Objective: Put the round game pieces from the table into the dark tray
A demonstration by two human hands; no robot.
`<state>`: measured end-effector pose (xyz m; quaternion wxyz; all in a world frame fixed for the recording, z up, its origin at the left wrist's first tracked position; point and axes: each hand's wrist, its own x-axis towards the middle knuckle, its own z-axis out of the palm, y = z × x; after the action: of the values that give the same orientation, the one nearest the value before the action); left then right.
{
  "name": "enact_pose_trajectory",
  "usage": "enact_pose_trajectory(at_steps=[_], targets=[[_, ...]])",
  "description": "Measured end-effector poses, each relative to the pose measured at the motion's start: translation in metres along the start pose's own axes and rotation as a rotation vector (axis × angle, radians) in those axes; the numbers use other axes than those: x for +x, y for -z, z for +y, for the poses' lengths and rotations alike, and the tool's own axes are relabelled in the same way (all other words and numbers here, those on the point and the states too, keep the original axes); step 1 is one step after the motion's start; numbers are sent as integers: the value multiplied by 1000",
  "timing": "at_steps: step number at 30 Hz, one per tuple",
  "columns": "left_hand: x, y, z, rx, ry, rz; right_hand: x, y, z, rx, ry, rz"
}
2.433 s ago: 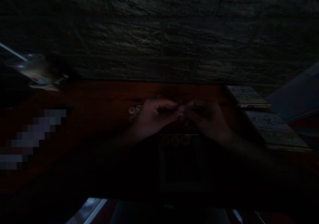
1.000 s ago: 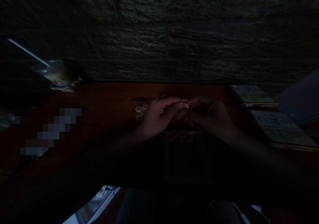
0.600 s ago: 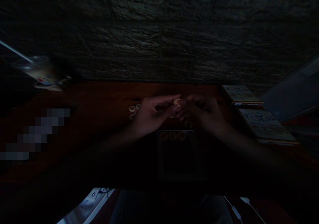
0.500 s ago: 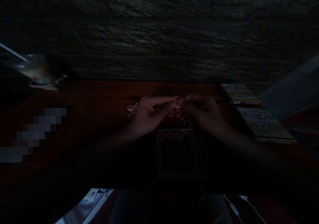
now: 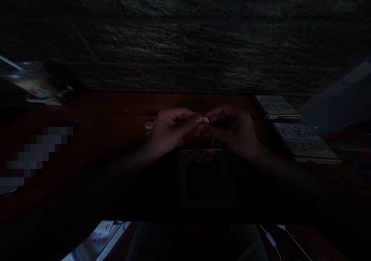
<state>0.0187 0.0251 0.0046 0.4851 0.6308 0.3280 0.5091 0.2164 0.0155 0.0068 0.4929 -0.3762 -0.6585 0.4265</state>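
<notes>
Cables (image 5: pixel 271 238) trail at the lower right, below the near edge of the table (image 5: pixel 116 114), and on its shadowed top a shallow tray (image 5: pixel 183 183) bears three discs (image 5: pixel 197 156) in a row along its far side. Beyond that, the left hand (image 5: pixel 171 127) and right hand (image 5: pixel 236 125) are together at the fingertips, both pinching one pale round piece (image 5: pixel 205 120), while loose pieces (image 5: pixel 148 125) lie just beside the left one. Farther off, two flat boxes (image 5: pixel 304 140) lie rightward, a cup (image 5: pixel 37 85) sits leftward, and a rough block wall (image 5: pixel 185 40) rises behind.
</notes>
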Motion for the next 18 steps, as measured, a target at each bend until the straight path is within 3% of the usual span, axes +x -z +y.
enact_pose_trajectory(at_steps=[5, 8, 12, 18], targets=[[-1, -1, 2, -112, 62, -7, -6, 6, -8, -400, 180, 42], [-1, -1, 0, -198, 131, -21, -8, 8, -14, -531, 277, 41], [0, -1, -2, -340, 189, -71, -8, 9, -15, -576, 360, 26], [2, -1, -1, -415, 239, -45, -7, 10, -11, -557, 379, -24]])
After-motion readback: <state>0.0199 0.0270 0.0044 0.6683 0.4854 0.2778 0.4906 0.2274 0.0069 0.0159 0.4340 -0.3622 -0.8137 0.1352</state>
